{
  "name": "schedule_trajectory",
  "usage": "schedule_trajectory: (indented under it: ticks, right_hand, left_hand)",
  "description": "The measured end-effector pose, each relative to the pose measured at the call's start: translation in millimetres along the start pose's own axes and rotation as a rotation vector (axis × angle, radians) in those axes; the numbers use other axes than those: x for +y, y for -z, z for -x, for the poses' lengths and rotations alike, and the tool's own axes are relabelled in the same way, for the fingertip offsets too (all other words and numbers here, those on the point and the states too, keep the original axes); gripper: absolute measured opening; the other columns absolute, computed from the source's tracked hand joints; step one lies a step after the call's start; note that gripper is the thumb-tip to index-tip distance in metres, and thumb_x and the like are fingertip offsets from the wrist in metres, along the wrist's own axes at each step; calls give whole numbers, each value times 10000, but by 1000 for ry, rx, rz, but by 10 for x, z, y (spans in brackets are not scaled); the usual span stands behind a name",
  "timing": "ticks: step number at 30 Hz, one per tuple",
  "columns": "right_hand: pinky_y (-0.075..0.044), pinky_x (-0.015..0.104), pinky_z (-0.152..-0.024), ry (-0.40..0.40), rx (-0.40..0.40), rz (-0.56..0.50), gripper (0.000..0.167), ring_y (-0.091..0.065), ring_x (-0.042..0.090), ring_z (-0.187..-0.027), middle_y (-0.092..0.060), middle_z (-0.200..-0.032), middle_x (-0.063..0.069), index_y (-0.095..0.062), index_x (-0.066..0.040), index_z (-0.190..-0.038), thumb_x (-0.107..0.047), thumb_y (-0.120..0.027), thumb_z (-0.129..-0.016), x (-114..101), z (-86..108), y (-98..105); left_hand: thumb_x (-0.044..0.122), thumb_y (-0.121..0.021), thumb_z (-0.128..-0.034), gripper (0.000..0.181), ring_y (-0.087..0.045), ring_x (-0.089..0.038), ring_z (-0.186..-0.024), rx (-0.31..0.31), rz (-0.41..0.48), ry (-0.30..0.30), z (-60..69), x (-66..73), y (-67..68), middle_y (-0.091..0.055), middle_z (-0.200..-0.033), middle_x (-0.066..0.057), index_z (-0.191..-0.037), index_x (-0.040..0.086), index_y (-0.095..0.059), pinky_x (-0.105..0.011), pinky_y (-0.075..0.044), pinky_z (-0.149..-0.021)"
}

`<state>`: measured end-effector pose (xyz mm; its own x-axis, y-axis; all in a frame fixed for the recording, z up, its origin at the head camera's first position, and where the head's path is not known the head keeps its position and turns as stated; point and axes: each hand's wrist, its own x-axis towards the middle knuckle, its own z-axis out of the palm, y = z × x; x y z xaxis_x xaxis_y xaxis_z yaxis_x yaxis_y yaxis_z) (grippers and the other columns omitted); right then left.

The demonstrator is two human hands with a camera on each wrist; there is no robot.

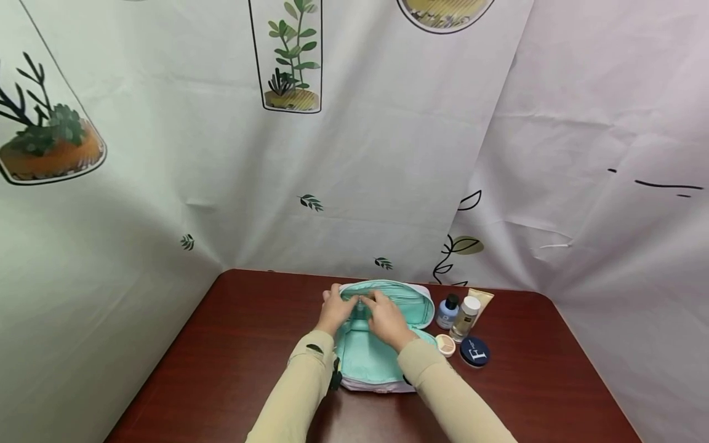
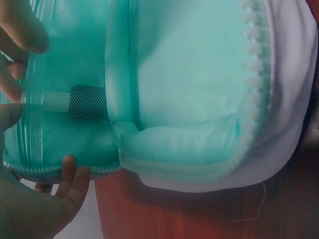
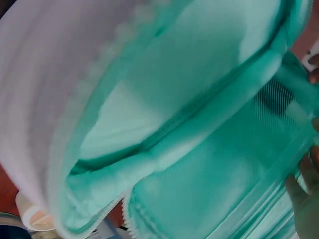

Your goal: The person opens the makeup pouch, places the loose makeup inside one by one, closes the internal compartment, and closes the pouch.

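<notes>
A makeup bag (image 1: 368, 357) with mint lining and a pale lilac outside lies unzipped on the table, its lid folded back. My left hand (image 1: 336, 311) grips the lid's left edge, fingers curled over the zip rim in the left wrist view. The right hand (image 1: 390, 320) pinches the upper edge of the lid's mesh pocket (image 2: 75, 55), its fingertips close to the left thumb. Behind the mesh lies a small white and black cylinder (image 2: 87, 103), which also shows in the right wrist view. Its outer end is hidden by fingers and the pocket's band.
Right of the bag stand a blue bottle (image 1: 447, 312) with a black cap, a clear bottle (image 1: 464, 320) with a white cap, and a cream tube (image 1: 480, 301). A round palette (image 1: 445, 345) and a dark blue compact (image 1: 474, 352) lie nearer on the brown table (image 1: 249, 369).
</notes>
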<state>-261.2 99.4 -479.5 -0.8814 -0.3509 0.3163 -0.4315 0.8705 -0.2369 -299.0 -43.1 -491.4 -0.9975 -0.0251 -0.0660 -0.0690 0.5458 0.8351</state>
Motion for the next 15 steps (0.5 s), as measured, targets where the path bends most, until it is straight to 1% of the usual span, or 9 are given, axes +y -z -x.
schedule_trajectory:
  ticks: [1,3,5,7,8,10,12,15]
  right_hand:
    - [-456,334,-683,5,14,-29,401,-543,206,-876,-521,-1091,101,-593,-44,-1220,31,-608,-826,30,6,29]
    - [-453,324,-650,3,70,-88,348,-550,193,-821,-540,-1051,91,-629,-47,-1157,44,-598,-823,109,23,110]
    - [-449,317,-618,-28,140,-132,264,-553,181,-757,-563,-988,72,-668,-61,-1061,38,-589,-829,214,40,212]
    - [-447,315,-605,-102,179,-151,189,-549,169,-722,-569,-931,49,-675,-83,-967,16,-576,-839,335,64,326]
    - [-447,320,-607,-152,185,-147,160,-550,167,-714,-573,-912,41,-666,-90,-929,3,-570,-842,403,82,383]
    - [-432,335,-612,-265,146,-130,116,-531,182,-709,-559,-864,36,-624,-93,-865,-11,-545,-845,528,123,494]
    - [-412,343,-594,-362,68,-101,88,-505,195,-683,-533,-807,43,-570,-91,-819,-13,-530,-831,647,177,579]
    - [-387,345,-556,-443,-66,-65,95,-474,213,-618,-497,-712,57,-513,-82,-763,-8,-516,-822,783,277,664]
  left_hand:
    - [368,-581,-899,593,-470,-413,-1013,2,-2,4,-2,1,-4,-320,-1271,-227,-1362,81,-346,-528,-412,-809]
    - [372,-585,-894,604,-466,-415,-1024,4,2,12,-2,7,-8,-317,-1275,-226,-1363,77,-344,-529,-410,-817]
    - [372,-588,-891,608,-461,-418,-1041,1,14,21,5,19,-8,-312,-1284,-228,-1363,77,-344,-536,-404,-829]
    - [366,-588,-892,608,-458,-417,-1049,-3,26,23,14,29,-3,-305,-1295,-232,-1365,76,-339,-546,-401,-829]
    - [370,-586,-894,612,-455,-414,-1060,-6,31,28,19,32,-2,-298,-1309,-230,-1371,81,-334,-545,-400,-835]
    - [368,-581,-900,614,-451,-409,-1067,-11,35,29,25,35,1,-288,-1324,-231,-1378,81,-325,-549,-399,-836]
    - [367,-578,-903,612,-447,-405,-1072,-13,35,30,26,34,2,-284,-1329,-230,-1380,82,-320,-548,-399,-838]
    - [368,-578,-902,610,-442,-399,-1077,-9,34,37,21,29,0,-286,-1328,-224,-1378,86,-323,-545,-399,-842]
